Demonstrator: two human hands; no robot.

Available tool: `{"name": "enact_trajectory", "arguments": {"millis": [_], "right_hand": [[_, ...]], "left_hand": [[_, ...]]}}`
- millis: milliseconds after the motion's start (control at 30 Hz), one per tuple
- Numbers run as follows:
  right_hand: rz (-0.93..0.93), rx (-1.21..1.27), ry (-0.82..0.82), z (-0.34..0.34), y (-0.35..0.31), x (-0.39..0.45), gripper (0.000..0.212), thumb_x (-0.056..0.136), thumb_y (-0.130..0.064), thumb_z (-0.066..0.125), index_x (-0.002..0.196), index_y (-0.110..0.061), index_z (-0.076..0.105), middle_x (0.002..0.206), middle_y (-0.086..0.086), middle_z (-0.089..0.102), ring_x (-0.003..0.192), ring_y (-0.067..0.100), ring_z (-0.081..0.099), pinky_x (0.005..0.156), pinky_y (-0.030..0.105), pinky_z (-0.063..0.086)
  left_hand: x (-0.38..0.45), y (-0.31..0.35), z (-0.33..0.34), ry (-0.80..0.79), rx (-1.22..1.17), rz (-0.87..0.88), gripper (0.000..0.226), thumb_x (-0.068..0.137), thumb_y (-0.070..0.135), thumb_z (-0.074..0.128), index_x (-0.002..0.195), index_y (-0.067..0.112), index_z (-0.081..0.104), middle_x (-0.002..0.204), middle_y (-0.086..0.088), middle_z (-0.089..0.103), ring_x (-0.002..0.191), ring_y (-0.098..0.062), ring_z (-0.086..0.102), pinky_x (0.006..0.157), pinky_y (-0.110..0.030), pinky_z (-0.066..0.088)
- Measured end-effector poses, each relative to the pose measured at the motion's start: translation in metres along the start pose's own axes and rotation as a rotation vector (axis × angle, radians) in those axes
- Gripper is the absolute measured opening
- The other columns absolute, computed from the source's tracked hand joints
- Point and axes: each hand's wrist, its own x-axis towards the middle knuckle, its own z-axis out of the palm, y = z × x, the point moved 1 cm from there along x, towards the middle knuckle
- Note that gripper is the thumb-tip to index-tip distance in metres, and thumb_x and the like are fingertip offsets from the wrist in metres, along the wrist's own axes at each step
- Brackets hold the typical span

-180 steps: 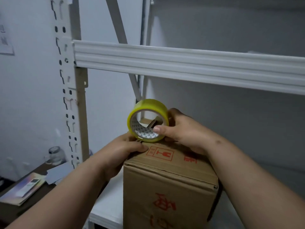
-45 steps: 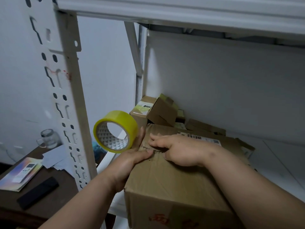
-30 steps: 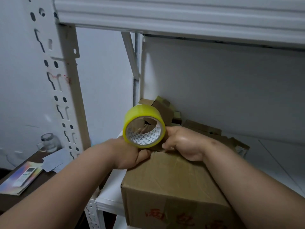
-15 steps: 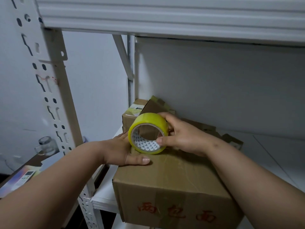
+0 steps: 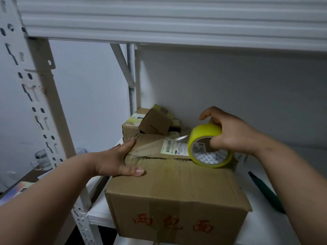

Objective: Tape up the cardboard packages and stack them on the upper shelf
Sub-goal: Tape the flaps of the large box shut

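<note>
A brown cardboard box (image 5: 177,191) with red characters on its front stands on the white shelf board (image 5: 99,211). My left hand (image 5: 116,160) lies flat on the box top at its left end, pressing there. My right hand (image 5: 231,135) grips a yellow tape roll (image 5: 208,147) over the right end of the top. A clear strip of tape runs from the roll leftwards along the flap seam, over a white label (image 5: 174,147). The upper shelf beam (image 5: 177,20) crosses overhead.
Smaller cardboard boxes (image 5: 150,122) are piled behind the box in the shelf's back left corner. A green object (image 5: 267,193) lies on the shelf to the right. A perforated white upright (image 5: 40,106) stands at left, with a glass jar (image 5: 41,158) on a dark table beyond.
My right hand has carried the tape roll from the left end of the box top to the right end, drawing tape along the seam. My left hand has stayed pressed at the left end.
</note>
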Motion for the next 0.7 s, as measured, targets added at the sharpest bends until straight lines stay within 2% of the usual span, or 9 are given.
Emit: {"name": "enact_trajectory", "arguments": {"millis": [67, 167, 233, 300, 433, 567, 633, 700], "right_hand": [[0.009, -0.074, 0.005, -0.011, 0.006, -0.009, 0.061, 0.071, -0.008, 0.074, 0.12, -0.032, 0.048, 0.091, -0.008, 0.055, 0.075, 0.009, 0.054, 0.058, 0.023, 0.041], [-0.02, -0.166, -0.041, -0.019, 0.013, -0.017, 0.051, 0.074, -0.013, 0.074, 0.114, -0.034, 0.051, 0.096, -0.017, 0.055, 0.083, 0.005, 0.054, 0.06, 0.018, 0.039], [-0.075, -0.277, -0.039, -0.023, 0.02, -0.021, 0.049, 0.075, -0.009, 0.071, 0.115, -0.033, 0.056, 0.102, -0.011, 0.056, 0.09, 0.012, 0.055, 0.063, 0.016, 0.038], [-0.09, -0.389, -0.001, -0.03, 0.034, -0.025, 0.055, 0.074, -0.002, 0.066, 0.12, -0.032, 0.059, 0.108, -0.005, 0.056, 0.099, 0.018, 0.054, 0.07, 0.023, 0.038], [-0.004, -0.423, 0.137, -0.032, 0.072, -0.04, 0.067, 0.073, 0.003, 0.061, 0.13, -0.031, 0.058, 0.119, 0.001, 0.058, 0.108, 0.028, 0.056, 0.077, 0.028, 0.036], [0.025, -0.313, 0.148, -0.015, 0.09, -0.045, 0.066, 0.073, 0.009, 0.061, 0.128, -0.028, 0.059, 0.108, 0.004, 0.053, 0.102, 0.032, 0.056, 0.076, 0.033, 0.043], [0.008, -0.282, 0.145, -0.013, 0.093, -0.045, 0.067, 0.071, 0.011, 0.061, 0.126, -0.026, 0.06, 0.106, 0.003, 0.051, 0.101, 0.032, 0.055, 0.079, 0.037, 0.046], [-0.011, -0.27, 0.15, -0.013, 0.094, -0.045, 0.067, 0.069, 0.013, 0.061, 0.125, -0.024, 0.062, 0.106, 0.005, 0.053, 0.102, 0.032, 0.055, 0.082, 0.041, 0.049]], "left_hand": [[0.001, 0.0, 0.0, -0.005, -0.031, -0.013, 0.152, 0.036, 0.095, 0.065, 0.151, 0.041, -0.018, 0.164, 0.009, -0.003, 0.151, -0.016, 0.007, 0.124, -0.04, 0.013], [0.002, 0.0, 0.001, -0.012, -0.058, -0.027, 0.148, 0.039, 0.091, 0.068, 0.152, 0.044, -0.016, 0.164, 0.008, 0.001, 0.151, -0.017, 0.011, 0.123, -0.038, 0.016], [0.001, -0.001, 0.001, -0.007, -0.068, -0.04, 0.145, 0.04, 0.089, 0.069, 0.152, 0.046, -0.014, 0.164, 0.01, 0.004, 0.15, -0.015, 0.014, 0.121, -0.035, 0.018], [0.001, -0.002, 0.0, 0.003, -0.078, -0.053, 0.144, 0.038, 0.091, 0.07, 0.15, 0.05, -0.011, 0.163, 0.011, 0.008, 0.149, -0.014, 0.017, 0.121, -0.035, 0.02], [0.0, -0.001, -0.001, 0.019, -0.086, -0.083, 0.138, 0.039, 0.09, 0.069, 0.151, 0.053, -0.005, 0.162, 0.01, 0.017, 0.146, -0.017, 0.025, 0.12, -0.037, 0.024], [-0.001, 0.005, -0.003, 0.124, 0.147, -0.042, 0.139, 0.04, 0.102, 0.051, 0.155, 0.042, 0.001, 0.163, 0.018, -0.01, 0.152, -0.013, -0.002, 0.124, -0.044, 0.01], [-0.005, 0.015, -0.005, 0.15, 0.266, 0.035, 0.132, 0.046, 0.103, 0.04, 0.155, 0.041, 0.003, 0.159, 0.022, -0.018, 0.149, -0.007, -0.014, 0.124, -0.038, 0.002], [-0.007, 0.029, -0.004, 0.172, 0.361, 0.112, 0.12, 0.053, 0.097, 0.035, 0.154, 0.042, -0.002, 0.159, 0.021, -0.018, 0.145, -0.001, -0.017, 0.12, -0.031, -0.004]]}}
